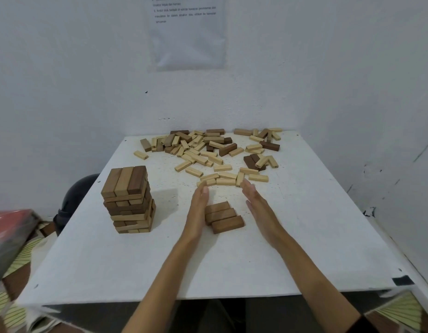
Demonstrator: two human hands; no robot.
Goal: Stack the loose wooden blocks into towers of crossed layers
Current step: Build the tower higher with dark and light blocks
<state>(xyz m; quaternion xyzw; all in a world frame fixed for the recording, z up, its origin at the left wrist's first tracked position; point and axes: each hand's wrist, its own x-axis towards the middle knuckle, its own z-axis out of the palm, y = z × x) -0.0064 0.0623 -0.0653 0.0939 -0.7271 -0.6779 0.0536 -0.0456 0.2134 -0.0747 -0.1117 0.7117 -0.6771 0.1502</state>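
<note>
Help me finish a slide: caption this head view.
Open left hand and right hand flank three dark blocks; tower to the left, loose blocks behind.

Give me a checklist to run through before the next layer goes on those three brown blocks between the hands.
1. Three brown blocks lie side by side, touching: ok.
2. Their ends flush: not ok; the nearest block juts toward the right hand.
3. Hands free: ok; the left hand and the right hand are open, holding nothing.
4. Loose blocks for the next layer: ok; some lie just beyond the fingertips.
5. Clearance from the finished tower: ok; it stands apart on the left.
</note>
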